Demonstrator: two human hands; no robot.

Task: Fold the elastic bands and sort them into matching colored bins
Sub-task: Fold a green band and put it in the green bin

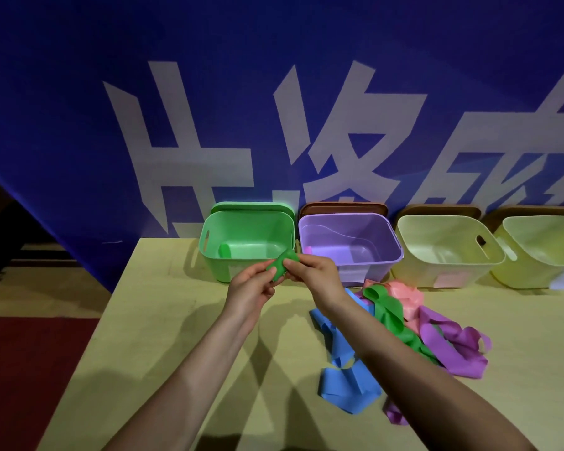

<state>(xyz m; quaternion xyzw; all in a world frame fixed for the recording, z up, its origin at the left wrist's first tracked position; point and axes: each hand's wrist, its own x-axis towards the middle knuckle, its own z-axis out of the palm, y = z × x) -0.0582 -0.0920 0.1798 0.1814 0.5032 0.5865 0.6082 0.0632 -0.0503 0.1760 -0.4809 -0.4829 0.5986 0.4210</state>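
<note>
A folded green band (280, 265) is held in the air between both hands, just in front of the green bin (209, 255). My left hand (253, 284) pinches its left side and my right hand (313, 271) pinches its right side. Inside the green bin lies one folded green band (224, 250). The purple bin (385, 252) stands right of it with a pinkish-purple folded band (307, 250) in its near left corner. On the table to the right lies a loose heap: a blue band (342, 382), a green band (391, 315), a pink band (407, 299) and purple bands (453, 346).
Two pale yellow bins (450, 265) (541, 271) stand right of the purple bin along the back of the yellow table (150, 336). Lids lean behind the bins against a blue banner (79, 125). The table's left edge drops to a red floor (30, 369).
</note>
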